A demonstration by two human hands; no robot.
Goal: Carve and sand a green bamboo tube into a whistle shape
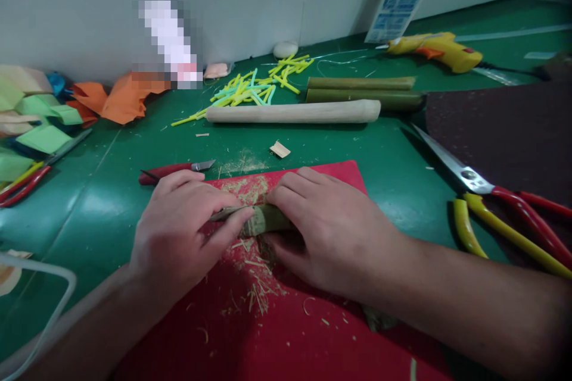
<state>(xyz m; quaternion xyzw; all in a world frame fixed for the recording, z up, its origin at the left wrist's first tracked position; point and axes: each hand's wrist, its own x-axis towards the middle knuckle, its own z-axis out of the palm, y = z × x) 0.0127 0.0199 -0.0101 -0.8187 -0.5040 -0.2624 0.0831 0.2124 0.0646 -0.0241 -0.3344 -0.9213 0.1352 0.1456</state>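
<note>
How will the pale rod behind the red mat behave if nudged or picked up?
Likely apt to roll: the pale rod looks rounded and lies lengthwise on the green table. Probably stiff, as it looks like bare wood or bamboo, nearly straight and uncreased. Possibly a bit slippery, since its surface appears smooth.

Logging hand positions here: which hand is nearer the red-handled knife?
Left. The left hand is just on the near side of the red-handled knife; the right hand is farther off, rightward, holding the green bamboo piece.
</note>
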